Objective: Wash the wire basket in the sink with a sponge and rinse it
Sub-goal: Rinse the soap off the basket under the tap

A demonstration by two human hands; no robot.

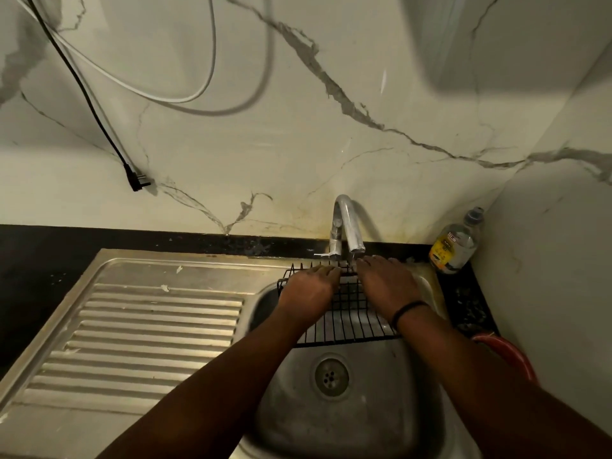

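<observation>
The left hand (309,286) and right hand (385,283) cover the far part of the wire basket (347,321); what the fingers do underneath cannot be told. The bottle (455,245) label is unreadable. A red object (506,354) at the sink's right edge is half hidden by the right forearm.

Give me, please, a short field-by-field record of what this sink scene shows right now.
basket: black wire basket lying across the far half of the sink bowl
left hand: left hand resting on the basket's left part, fingers toward the tap
right hand: right hand flat on its right part, beneath the tap
sponge: none visible
water: cannot tell if running
drainboard: ribbed drainboard left of the bowl
bottle: clear bottle in the right corner
</observation>
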